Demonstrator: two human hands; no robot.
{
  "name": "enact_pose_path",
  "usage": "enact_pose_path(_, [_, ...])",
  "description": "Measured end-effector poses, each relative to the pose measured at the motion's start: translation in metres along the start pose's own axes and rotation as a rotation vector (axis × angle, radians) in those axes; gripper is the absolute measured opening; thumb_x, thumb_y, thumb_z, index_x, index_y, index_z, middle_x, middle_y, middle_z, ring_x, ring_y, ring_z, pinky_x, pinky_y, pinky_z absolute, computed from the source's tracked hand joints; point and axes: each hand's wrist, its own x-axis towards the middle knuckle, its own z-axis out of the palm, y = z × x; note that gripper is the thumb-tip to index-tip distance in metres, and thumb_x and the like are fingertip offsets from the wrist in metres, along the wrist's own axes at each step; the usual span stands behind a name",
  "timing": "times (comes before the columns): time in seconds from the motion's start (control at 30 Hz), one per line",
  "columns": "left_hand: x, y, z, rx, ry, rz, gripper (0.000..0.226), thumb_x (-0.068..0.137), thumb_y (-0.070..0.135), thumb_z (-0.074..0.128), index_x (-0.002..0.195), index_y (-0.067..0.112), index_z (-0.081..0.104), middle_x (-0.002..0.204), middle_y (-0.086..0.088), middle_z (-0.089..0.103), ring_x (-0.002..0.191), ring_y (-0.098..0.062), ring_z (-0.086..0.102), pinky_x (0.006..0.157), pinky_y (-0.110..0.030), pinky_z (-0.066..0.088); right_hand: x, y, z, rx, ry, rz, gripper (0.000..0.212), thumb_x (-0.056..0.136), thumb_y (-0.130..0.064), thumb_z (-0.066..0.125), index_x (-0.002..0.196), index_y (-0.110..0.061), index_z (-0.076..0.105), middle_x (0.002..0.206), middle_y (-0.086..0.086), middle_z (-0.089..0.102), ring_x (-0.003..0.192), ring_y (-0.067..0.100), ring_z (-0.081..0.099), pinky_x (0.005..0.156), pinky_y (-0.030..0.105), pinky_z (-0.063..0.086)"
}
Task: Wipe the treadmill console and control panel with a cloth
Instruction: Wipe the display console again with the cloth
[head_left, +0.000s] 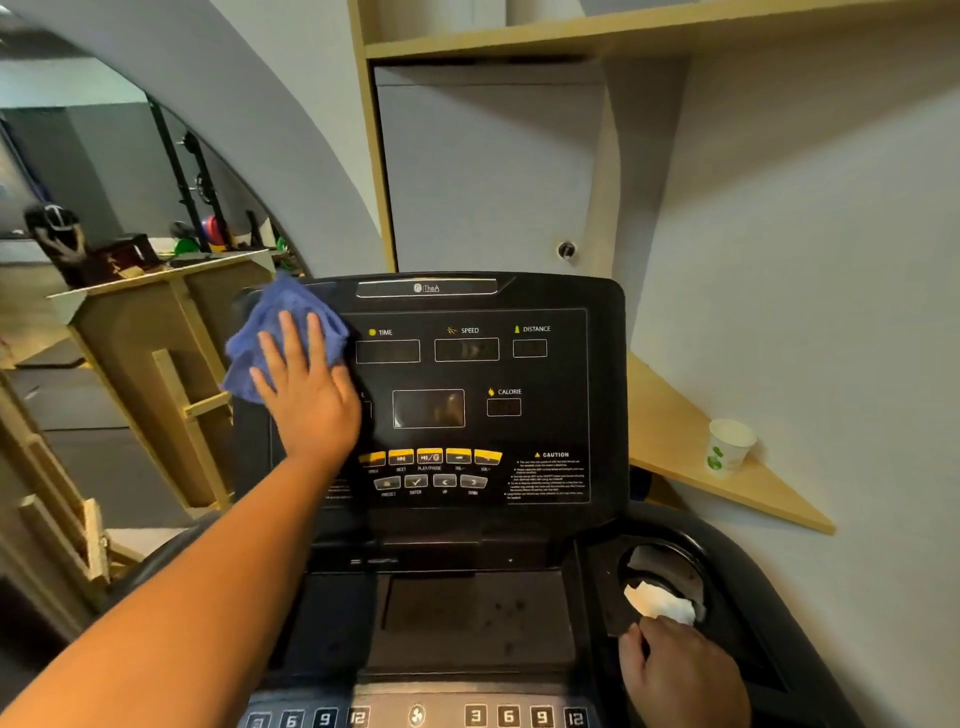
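Right hand (680, 670) is curled, white tissue (660, 603) pinched at the cup holder (670, 561). Blue cloth (283, 332) is pressed flat on the treadmill console's (550, 374) upper-left corner under the spread left hand (306, 395).

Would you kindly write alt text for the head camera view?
A person's left hand presses a blue cloth flat against the upper left of a black treadmill console. The right hand holds a white tissue at the cup holder; a paper cup stands on a shelf.
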Motion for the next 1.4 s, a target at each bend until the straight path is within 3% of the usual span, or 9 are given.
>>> enact_pose_path(0.17, [-0.018,0.073,0.019,-0.106,0.005,-0.256,0.068,0.106,0.032,0.038,0.167,0.025,0.01,0.175,-0.006,0.001,0.159,-0.043,-0.002,0.122,-0.073,0.006,0.0,-0.001,0.002,0.003,0.005,0.012,0.034,0.077,-0.029,0.053,0.043,-0.023,0.052,0.045,-0.002,0.052,0.039,0.02,0.05,0.046,0.023,0.034])
enact_pose_path(0.3, [-0.079,0.12,0.045,-0.016,-0.081,0.142,0.067,0.102,0.04,0.032,0.166,0.028,0.019,0.175,-0.005,0.007,0.159,-0.043,0.001,0.121,-0.07,0.003,0.0,0.0,0.002,-0.03,-0.061,0.036,0.035,0.066,-0.017,0.078,0.043,-0.025,0.053,0.044,-0.002,0.052,0.039,0.017,0.046,0.046,0.022,0.034])
enact_pose_path(0.43, [-0.093,0.088,0.047,0.107,-0.222,0.663,0.064,0.105,0.043,0.035,0.166,0.033,0.019,0.176,-0.001,0.007,0.161,-0.038,-0.002,0.124,-0.069,0.008,0.0,-0.001,0.002,-0.002,-0.024,0.006,0.035,0.073,-0.024,0.067,0.044,-0.027,0.048,0.045,-0.004,0.044,0.041,0.016,0.04,0.048,0.022,0.029])
enact_pose_path(0.53, [-0.07,0.039,0.032,0.168,-0.221,0.78,0.064,0.106,0.042,0.037,0.166,0.035,0.016,0.175,0.003,0.008,0.162,-0.032,0.001,0.127,-0.062,0.005,0.0,-0.002,0.0,0.018,0.021,-0.011,0.033,0.078,-0.029,0.056,0.048,-0.03,0.041,0.047,-0.004,0.041,0.042,0.018,0.042,0.05,0.022,0.028])
enact_pose_path(0.67, [-0.057,-0.013,0.012,0.146,-0.167,0.52,0.063,0.105,0.042,0.033,0.165,0.037,0.015,0.175,0.003,0.008,0.162,-0.031,0.0,0.126,-0.065,0.01,-0.001,-0.006,-0.004,0.027,0.072,-0.014,0.042,0.08,-0.039,0.037,0.047,-0.022,0.057,0.05,0.003,0.057,0.044,0.027,0.056,0.052,0.024,0.03])
enact_pose_path(0.8, [-0.051,-0.04,0.002,0.047,-0.114,0.128,0.064,0.104,0.037,0.032,0.166,0.034,0.015,0.175,0.005,0.001,0.161,-0.03,-0.006,0.12,-0.07,-0.005,0.001,-0.006,-0.005,0.017,0.025,-0.008,0.034,0.077,-0.023,0.06,0.047,-0.028,0.044,0.046,-0.004,0.044,0.042,0.022,0.053,0.045,0.024,0.032])
enact_pose_path(1.1, [-0.092,0.078,0.034,-0.173,-0.021,-0.408,0.067,0.106,0.026,0.047,0.166,0.028,0.018,0.175,-0.008,0.005,0.159,-0.043,0.001,0.117,-0.077,0.01,-0.001,0.0,0.0,-0.013,-0.027,-0.018,0.035,0.074,-0.016,0.072,0.045,-0.022,0.054,0.046,-0.002,0.051,0.039,0.017,0.048,0.045,0.025,0.033])
enact_pose_path(1.23, [-0.135,0.131,0.058,-0.136,-0.107,-0.186,0.065,0.101,0.033,0.044,0.164,0.028,0.028,0.173,-0.011,0.015,0.157,-0.048,0.012,0.115,-0.079,0.014,0.0,0.002,0.0,-0.046,-0.064,-0.029,0.033,0.071,-0.016,0.077,0.047,-0.023,0.055,0.047,-0.002,0.053,0.042,0.018,0.051,0.046,0.024,0.029])
enact_pose_path(1.4, [-0.177,0.128,0.076,0.092,-0.376,0.803,0.063,0.104,0.041,0.038,0.164,0.035,0.023,0.175,-0.004,0.008,0.159,-0.04,-0.007,0.122,-0.074,0.006,-0.002,0.005,0.0,-0.063,-0.093,-0.027,0.031,0.073,-0.019,0.075,0.049,-0.024,0.056,0.049,-0.004,0.055,0.044,0.017,0.052,0.046,0.023,0.032])
